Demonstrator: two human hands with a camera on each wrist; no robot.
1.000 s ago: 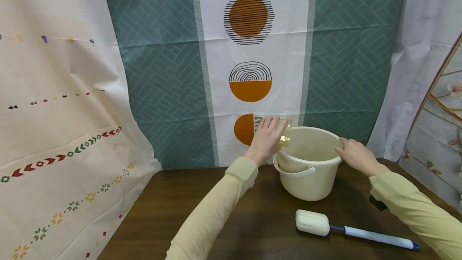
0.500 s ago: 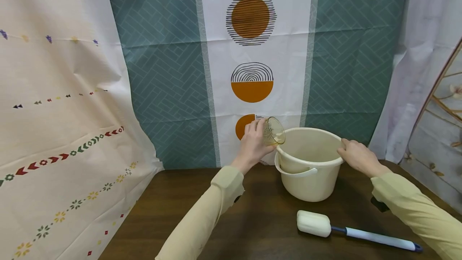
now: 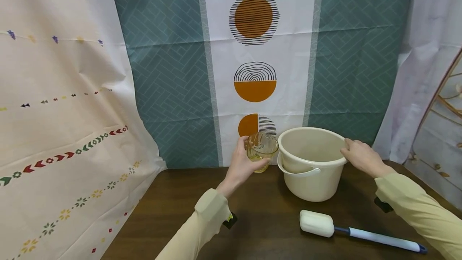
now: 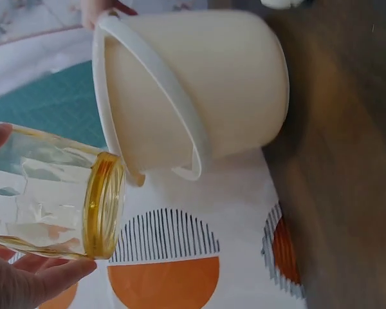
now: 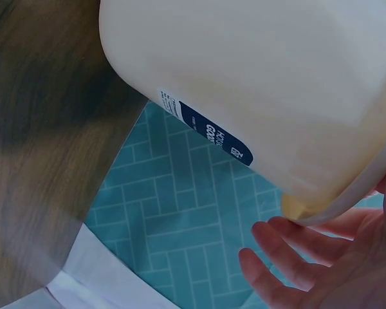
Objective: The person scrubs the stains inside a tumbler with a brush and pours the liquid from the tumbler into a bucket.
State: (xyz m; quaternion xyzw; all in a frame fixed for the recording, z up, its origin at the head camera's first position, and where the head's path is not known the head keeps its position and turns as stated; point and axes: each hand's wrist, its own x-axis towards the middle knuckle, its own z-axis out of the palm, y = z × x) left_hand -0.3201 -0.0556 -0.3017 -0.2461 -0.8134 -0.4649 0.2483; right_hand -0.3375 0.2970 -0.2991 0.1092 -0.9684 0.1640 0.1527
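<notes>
In the head view my left hand [image 3: 238, 167] grips an amber-tinted drinking glass [image 3: 262, 147], its mouth up and slightly tilted, just left of the bucket. The left wrist view shows the glass's thick base [image 4: 103, 206] with fingers on either side of the wall. A cream plastic bucket [image 3: 312, 181] stands upright on the table, its white handle [image 3: 298, 173] hanging down on the left. My right hand [image 3: 362, 157] holds the bucket's right rim; in the right wrist view its fingers [image 5: 293, 254] lie at the outside under the rim, and the thumb is hidden.
A white sponge brush [image 3: 317, 223] with a long pale-blue handle lies on the dark wooden table [image 3: 180, 204] in front of the bucket. Patterned cloths hang behind, including a teal one [image 3: 169, 79], and at both sides.
My left hand has brought the glass from the bucket's left rim leftward and down, turning it from tipped on its side to nearly upright. The right hand stays on the rim.
</notes>
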